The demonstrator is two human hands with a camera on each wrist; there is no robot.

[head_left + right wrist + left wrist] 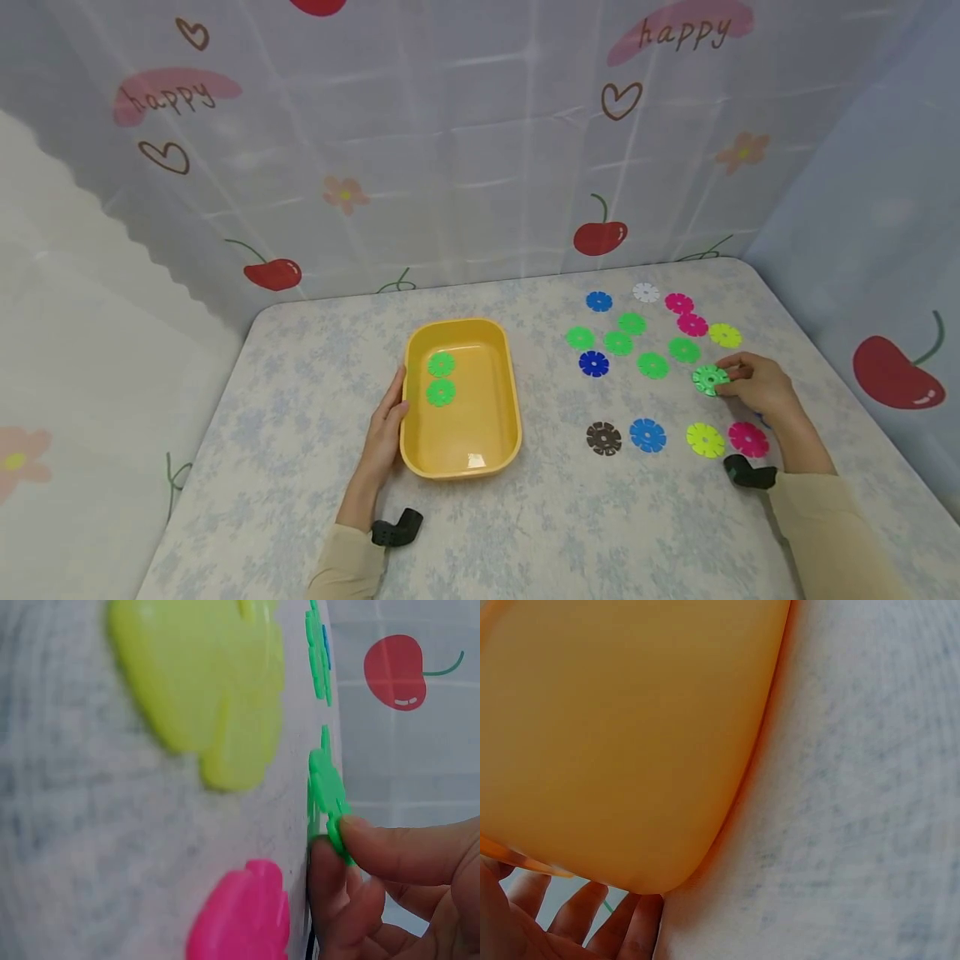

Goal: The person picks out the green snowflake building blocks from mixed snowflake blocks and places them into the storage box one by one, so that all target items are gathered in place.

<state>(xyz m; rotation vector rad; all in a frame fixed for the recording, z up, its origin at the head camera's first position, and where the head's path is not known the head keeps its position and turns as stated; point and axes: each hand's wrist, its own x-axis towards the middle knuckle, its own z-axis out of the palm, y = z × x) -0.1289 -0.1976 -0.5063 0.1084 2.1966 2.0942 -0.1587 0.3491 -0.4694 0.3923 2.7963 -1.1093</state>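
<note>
My right hand pinches a green notched plastic disc between thumb and fingers, at the right of the table. In the right wrist view the thumb presses on the edge of this green disc, which stands tilted close to the tabletop. My left hand holds the left side of a yellow tray, thumb at the rim and fingers along the outer wall. Two green discs lie inside the tray, toward its far left. The left wrist view shows the tray's outer wall close up, with fingers beside it.
Several loose discs lie right of the tray: green, dark blue, white, pink and yellow. Nearer are a brown disc, a blue one, a yellow one and a pink one.
</note>
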